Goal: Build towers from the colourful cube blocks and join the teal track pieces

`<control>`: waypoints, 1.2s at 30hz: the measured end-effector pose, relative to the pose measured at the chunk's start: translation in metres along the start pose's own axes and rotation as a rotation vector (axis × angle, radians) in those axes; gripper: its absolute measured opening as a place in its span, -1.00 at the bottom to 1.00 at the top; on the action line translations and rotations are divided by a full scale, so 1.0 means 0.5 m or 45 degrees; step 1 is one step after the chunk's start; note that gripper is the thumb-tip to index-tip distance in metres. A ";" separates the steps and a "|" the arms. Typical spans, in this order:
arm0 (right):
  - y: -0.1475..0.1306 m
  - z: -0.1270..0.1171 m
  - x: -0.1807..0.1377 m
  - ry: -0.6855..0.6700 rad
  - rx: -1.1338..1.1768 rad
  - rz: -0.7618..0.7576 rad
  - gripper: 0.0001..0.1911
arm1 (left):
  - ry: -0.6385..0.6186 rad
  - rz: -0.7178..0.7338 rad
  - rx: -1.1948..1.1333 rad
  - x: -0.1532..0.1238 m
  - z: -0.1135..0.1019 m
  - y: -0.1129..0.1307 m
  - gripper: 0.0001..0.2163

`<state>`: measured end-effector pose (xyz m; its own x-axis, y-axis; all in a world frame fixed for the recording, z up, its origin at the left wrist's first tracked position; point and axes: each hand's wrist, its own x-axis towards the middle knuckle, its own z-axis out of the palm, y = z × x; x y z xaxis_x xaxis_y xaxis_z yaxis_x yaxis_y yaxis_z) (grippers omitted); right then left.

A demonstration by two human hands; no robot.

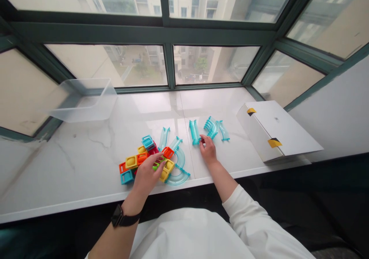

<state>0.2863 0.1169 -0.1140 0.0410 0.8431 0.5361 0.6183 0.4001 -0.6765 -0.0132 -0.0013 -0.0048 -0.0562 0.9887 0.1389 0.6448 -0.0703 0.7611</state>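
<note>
The left hand curled over bright blocks, grip unclear; the right hand was loose, just beside a blue track.

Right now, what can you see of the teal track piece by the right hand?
The track piece is a slightly curved chute of clear teal plastic, with raised side rails and ridged ends. It lies on the white marble-look sill, long axis pointing away from the person, and the fingertips of the right hand reach its near end.
</note>
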 end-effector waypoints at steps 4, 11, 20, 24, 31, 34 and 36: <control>0.002 0.000 -0.001 -0.004 0.002 0.005 -0.69 | 0.016 -0.018 -0.036 -0.028 -0.009 -0.013 -0.69; -0.004 -0.003 -0.002 0.008 0.023 0.029 -0.67 | 0.025 0.001 0.012 -0.037 0.001 -0.022 -0.70; -0.049 -0.029 -0.049 0.127 0.028 0.175 -0.70 | -0.019 0.093 0.195 -0.033 0.014 -0.010 -0.76; -0.092 -0.032 -0.087 -0.008 0.073 0.161 -0.74 | -0.065 0.126 0.263 -0.035 0.029 -0.021 -0.76; -0.146 -0.019 -0.116 -0.316 0.176 0.110 -0.75 | -0.026 0.121 0.295 -0.046 0.061 -0.042 -0.84; -0.147 -0.014 -0.121 -0.357 0.155 0.111 -0.76 | 0.003 0.145 0.330 -0.050 0.071 -0.049 -0.84; -0.143 -0.012 -0.122 -0.352 0.134 0.122 -0.76 | 0.023 0.167 0.358 -0.052 0.077 -0.055 -0.82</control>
<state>0.2440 0.0347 -0.0953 -0.1286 0.9389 0.3193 0.5368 0.3366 -0.7736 -0.0001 -0.0199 -0.0539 0.0296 0.9709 0.2378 0.8329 -0.1555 0.5312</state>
